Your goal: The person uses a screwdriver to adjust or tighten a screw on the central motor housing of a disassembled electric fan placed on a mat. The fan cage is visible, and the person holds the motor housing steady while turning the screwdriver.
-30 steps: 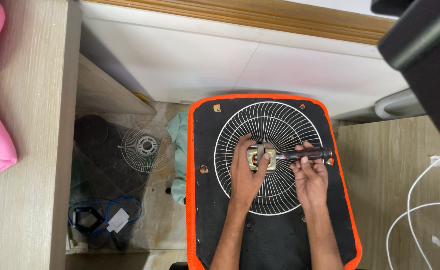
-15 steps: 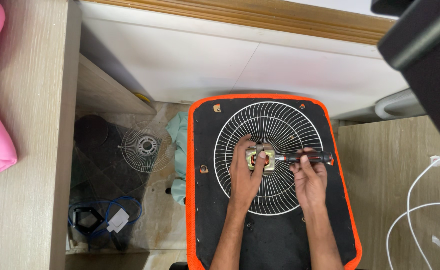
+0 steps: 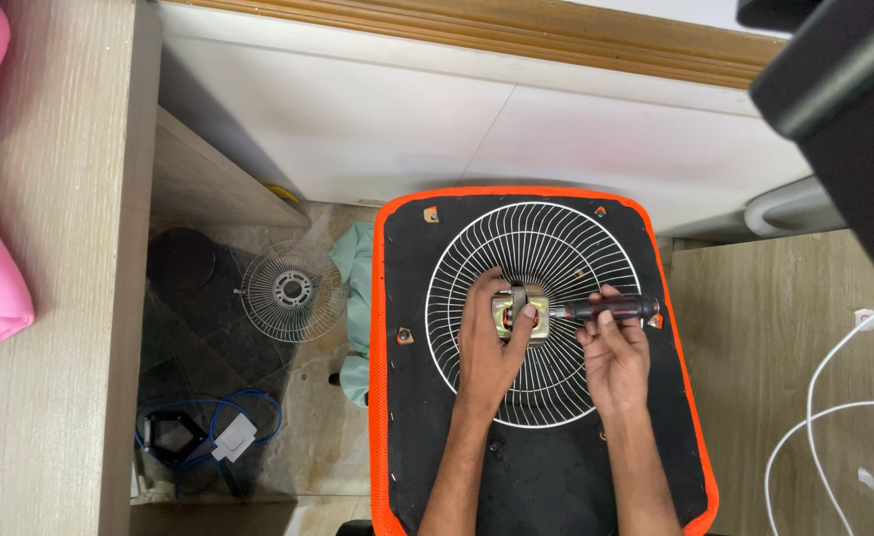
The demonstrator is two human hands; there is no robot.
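Left hand (image 3: pixel 491 333) clamped on motor (image 3: pixel 516 313) at centre of grille (image 3: pixel 536 313); right hand (image 3: pixel 610 352) gripping screwdriver (image 3: pixel 610 308), tip at motor. Risks: tip slipping off screw, jabbing left fingers; grille sliding on black pad (image 3: pixel 536 476) w/ sideways push.

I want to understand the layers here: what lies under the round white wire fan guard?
Under the round white wire fan guard lies a black seat pad with orange rim, visible through the wires. The left hand and right hand cover part of it.
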